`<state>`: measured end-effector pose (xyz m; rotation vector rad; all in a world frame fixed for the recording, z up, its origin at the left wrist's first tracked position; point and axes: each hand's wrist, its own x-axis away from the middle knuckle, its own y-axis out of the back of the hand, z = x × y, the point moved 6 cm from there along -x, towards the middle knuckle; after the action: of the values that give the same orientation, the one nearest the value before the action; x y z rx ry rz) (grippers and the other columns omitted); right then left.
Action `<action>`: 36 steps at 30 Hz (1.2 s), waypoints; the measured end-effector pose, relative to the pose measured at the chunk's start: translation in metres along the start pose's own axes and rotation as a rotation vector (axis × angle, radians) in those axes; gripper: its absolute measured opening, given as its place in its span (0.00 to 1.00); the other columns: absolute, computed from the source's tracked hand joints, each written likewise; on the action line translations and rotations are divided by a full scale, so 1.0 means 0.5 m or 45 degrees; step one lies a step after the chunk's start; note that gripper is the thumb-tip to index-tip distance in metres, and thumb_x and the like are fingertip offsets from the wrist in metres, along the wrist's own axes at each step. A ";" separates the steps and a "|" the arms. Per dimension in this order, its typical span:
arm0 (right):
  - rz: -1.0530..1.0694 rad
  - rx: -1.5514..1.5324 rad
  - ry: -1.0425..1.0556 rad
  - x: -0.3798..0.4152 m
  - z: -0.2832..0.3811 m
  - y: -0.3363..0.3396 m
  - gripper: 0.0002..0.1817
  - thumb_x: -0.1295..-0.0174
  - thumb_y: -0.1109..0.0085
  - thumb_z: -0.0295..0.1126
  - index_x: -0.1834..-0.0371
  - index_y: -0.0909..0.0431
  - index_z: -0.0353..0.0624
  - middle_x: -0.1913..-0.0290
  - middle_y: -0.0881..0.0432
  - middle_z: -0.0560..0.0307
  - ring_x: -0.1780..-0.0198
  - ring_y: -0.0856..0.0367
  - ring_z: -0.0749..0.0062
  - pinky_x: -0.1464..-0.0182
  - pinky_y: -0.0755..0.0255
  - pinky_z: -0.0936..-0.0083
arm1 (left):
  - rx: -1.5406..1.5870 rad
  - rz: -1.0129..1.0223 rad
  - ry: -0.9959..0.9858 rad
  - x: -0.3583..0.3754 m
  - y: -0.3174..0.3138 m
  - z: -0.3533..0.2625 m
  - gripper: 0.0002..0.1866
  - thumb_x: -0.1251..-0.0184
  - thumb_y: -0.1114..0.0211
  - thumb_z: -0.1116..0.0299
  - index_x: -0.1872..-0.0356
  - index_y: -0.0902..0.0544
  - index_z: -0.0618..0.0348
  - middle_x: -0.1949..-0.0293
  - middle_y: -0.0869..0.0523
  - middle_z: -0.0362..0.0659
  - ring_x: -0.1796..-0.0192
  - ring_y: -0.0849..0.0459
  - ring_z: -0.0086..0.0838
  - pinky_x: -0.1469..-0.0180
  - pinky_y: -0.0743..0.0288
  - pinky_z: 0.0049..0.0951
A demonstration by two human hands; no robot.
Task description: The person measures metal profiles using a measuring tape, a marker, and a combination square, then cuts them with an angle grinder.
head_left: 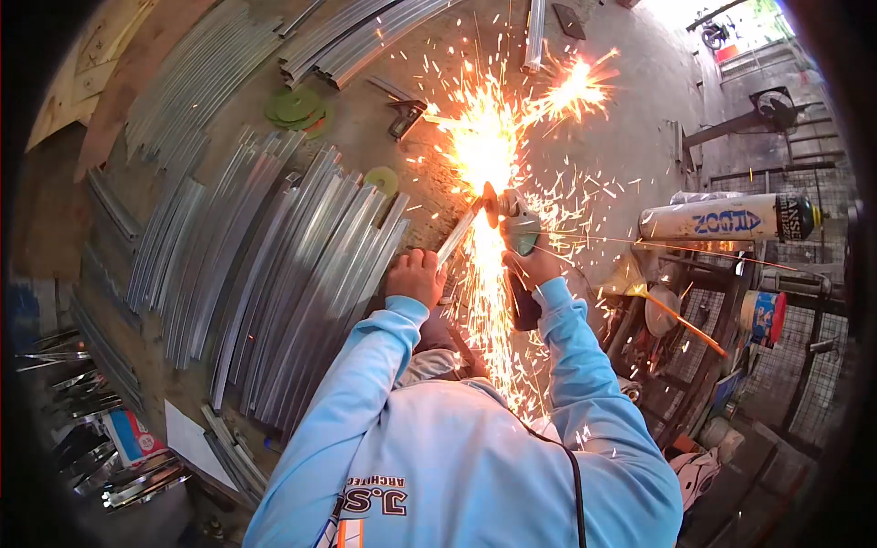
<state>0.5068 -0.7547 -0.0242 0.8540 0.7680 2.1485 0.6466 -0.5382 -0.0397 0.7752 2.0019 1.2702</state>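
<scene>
Gripping an angle grinder [517, 239], the right hand [533, 265] is wrapped around the tool's body, with the disc [491, 203] set against the upper end of a thin metal strip [455, 241]. The left hand [416, 277] is closed over the lower end of that same strip, pinning it down just beside the grinder. Bright sparks [484, 137] burst from the contact point, fanning up toward the far edge of the concrete floor [630, 119] and trailing down between the two pale blue sleeves [365, 365].

On the floor to the left of the hands lies a broad spread of long metal strips [292, 265], laid side by side and running toward the near left corner. More bundles of strips [356, 32] lie along the far edge. A stack of green grinding discs [297, 108] sits near the far left, and a single green disc [382, 179] rests close to the top end of the spread. A black cable [571, 475] runs down over the right side of the person's chest. To the right, well apart from the work, a sealant tube [722, 219] lies on a wire rack [804, 329], with a small can [763, 315] just below it.
</scene>
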 end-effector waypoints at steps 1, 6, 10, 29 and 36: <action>0.032 -0.147 0.069 0.003 0.014 0.002 0.40 0.51 0.24 0.46 0.37 0.30 0.38 0.53 0.13 0.40 0.52 0.12 0.48 0.50 0.19 0.59 | -0.007 0.020 0.009 0.000 -0.002 0.001 0.16 0.39 0.29 0.54 0.64 0.22 0.54 0.63 0.20 0.46 0.61 0.17 0.44 0.64 0.18 0.44; 0.049 -0.049 0.037 0.005 0.065 0.034 0.37 0.50 0.23 0.42 0.39 0.28 0.38 0.53 0.12 0.46 0.53 0.12 0.56 0.52 0.19 0.64 | 0.004 0.048 0.027 0.000 -0.005 0.001 0.17 0.39 0.29 0.53 0.64 0.22 0.54 0.63 0.20 0.46 0.60 0.17 0.44 0.63 0.18 0.44; 0.168 -0.858 -0.013 -0.084 -0.098 -0.058 0.35 0.53 0.22 0.47 0.47 0.26 0.37 0.55 0.13 0.42 0.55 0.12 0.55 0.53 0.19 0.63 | 0.021 0.061 0.031 -0.001 -0.014 0.005 0.17 0.37 0.30 0.52 0.64 0.22 0.53 0.63 0.20 0.46 0.61 0.17 0.45 0.63 0.18 0.45; 0.148 -0.177 -0.019 -0.022 0.025 0.016 0.40 0.55 0.25 0.52 0.45 0.29 0.36 0.57 0.14 0.35 0.55 0.13 0.40 0.52 0.21 0.56 | 0.016 0.066 -0.002 -0.004 0.008 -0.008 0.16 0.35 0.31 0.55 0.61 0.24 0.55 0.61 0.21 0.47 0.59 0.18 0.46 0.61 0.18 0.45; 0.057 0.036 -0.005 0.120 -0.105 -0.002 0.40 0.56 0.24 0.51 0.44 0.30 0.37 0.53 0.15 0.31 0.50 0.16 0.36 0.47 0.23 0.53 | 0.036 0.165 0.034 -0.010 0.012 -0.009 0.16 0.34 0.31 0.55 0.60 0.24 0.55 0.60 0.20 0.50 0.57 0.17 0.50 0.57 0.19 0.49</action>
<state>0.4352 -0.7221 -0.0363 0.8980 0.7861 2.1795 0.6470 -0.5421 -0.0317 0.9184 2.0225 1.3341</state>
